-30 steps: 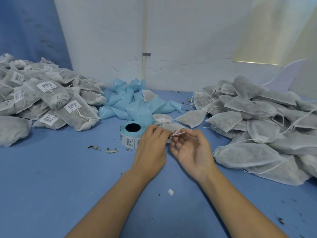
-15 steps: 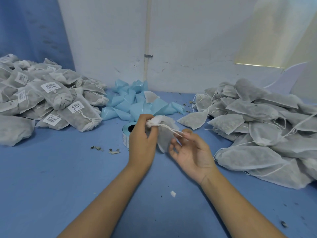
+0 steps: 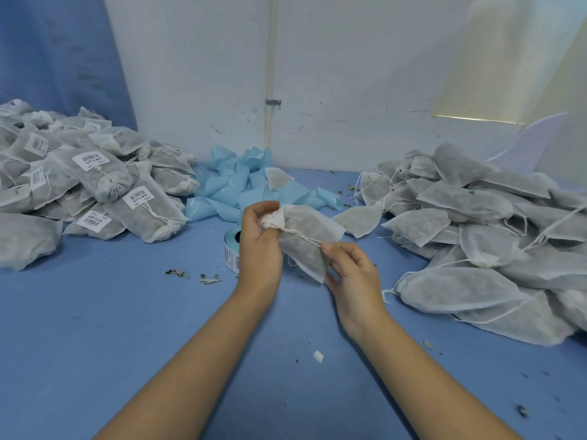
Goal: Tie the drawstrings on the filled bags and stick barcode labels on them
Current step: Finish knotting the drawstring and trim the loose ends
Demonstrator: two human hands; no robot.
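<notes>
Where the forearms cross the blue table (image 3: 127, 328), nearest the body, one small white scrap (image 3: 318, 356) is recorded, lying short of the right hand (image 3: 352, 274).

Left hand (image 3: 260, 246): fingers curled, and the bunched neck of a filled bag (image 3: 308, 262) is gripped in them, its mouth gathered into a white tuft.

Right hand: thumb and forefinger are closed in a pinch on the drawstring (image 3: 301, 238), which is stretched from the neck across the bag's face. The other fingers are loosely bent under the bag's lower corner. The bag is held off the table between both hands. No label is seen on it, and whether a knot is finished cannot be told.

Label roll (image 3: 231, 249): set on the table just behind the left hand and partly hidden by it.

Leaf crumbs (image 3: 178, 273): scattered to the left of that hand.

Unlabelled bags (image 3: 476, 236): a large heap to the right of the right hand, strings loose; judged yet to be tied and labelled.

Labelled bags (image 3: 95, 192): a heap well to the left of the left hand, necks tied and barcodes showing; judged done.

Blue backing strip (image 3: 251, 188): heaped beyond both hands, by the wall.

Progress: the tying step is judged to be in hand, with labelling of this bag to follow. A good share of the work is judged left.
</notes>
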